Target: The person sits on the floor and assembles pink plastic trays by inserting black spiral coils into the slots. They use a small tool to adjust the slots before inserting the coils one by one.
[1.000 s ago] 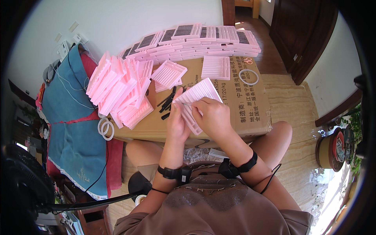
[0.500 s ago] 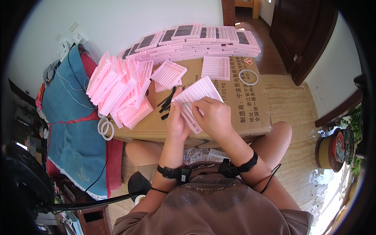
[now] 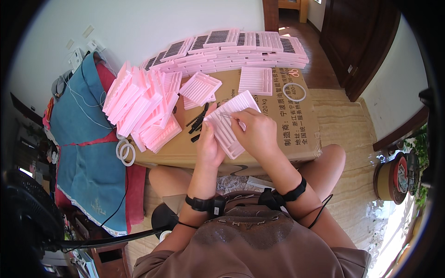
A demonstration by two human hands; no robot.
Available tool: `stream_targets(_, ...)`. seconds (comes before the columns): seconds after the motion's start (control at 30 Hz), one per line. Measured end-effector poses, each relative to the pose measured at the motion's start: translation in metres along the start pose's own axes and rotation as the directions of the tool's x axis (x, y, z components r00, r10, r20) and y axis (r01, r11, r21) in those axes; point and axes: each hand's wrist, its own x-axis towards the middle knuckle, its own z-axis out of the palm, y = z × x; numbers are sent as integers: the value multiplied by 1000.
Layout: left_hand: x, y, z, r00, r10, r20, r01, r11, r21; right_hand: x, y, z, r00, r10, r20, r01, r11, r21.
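Observation:
My left hand (image 3: 210, 146) grips a ridged pink plastic tray (image 3: 226, 130) by its left edge, tilting it over the cardboard box. Over the tray's grooves, my right hand (image 3: 259, 132) is closed in a pinch. From its fingertips a thin pale strip (image 3: 224, 114) sticks out toward the left; its exact kind is too small to make out. The grooves of this tray look bare. Just left of my left hand lie several short black strips (image 3: 196, 123) in a loose pile on the box.
A messy heap of pink trays (image 3: 141, 102) fills the box's left side. Along the far edge, stacked trays (image 3: 222, 39) hold dark strips. Another pink tray (image 3: 255, 81) and a white ring (image 3: 295, 92) lie on the cardboard box (image 3: 296, 120). More white rings (image 3: 125, 153) hang at its left edge.
My right hand has shifted slightly up along the tray, and the thin pale strip in its fingers has moved up with it. My left hand keeps its grip on the tray.

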Motion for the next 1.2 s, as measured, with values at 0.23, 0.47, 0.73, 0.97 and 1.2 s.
stream_targets(0.23, -1, -4, -4, 1000, -22, -2, 22, 1000, -16, -3, 2, -1, 1000, -11, 20, 11, 1000, -7)
stream_targets(0.47, 2, 0, -10, 999, -23, -41, 19, 995, -94, -3, 1, -10, 996, 86, 25, -87, 994, 60)
stream_targets(0.73, -1, -1, -5, 999, -13, -37, 10, 998, -69, 1, 2, -6, 999, 52, -11, -52, 999, 1)
stream_targets(0.97, -2, -2, -7, 999, -18, -29, 16, 998, -67, -2, 3, -6, 998, 48, 40, -47, 999, -26)
stream_targets(1.2, -1, -1, -7, 1000, -8, -25, 7, 999, -42, -1, 1, -8, 998, 53, -15, -53, 998, 17)
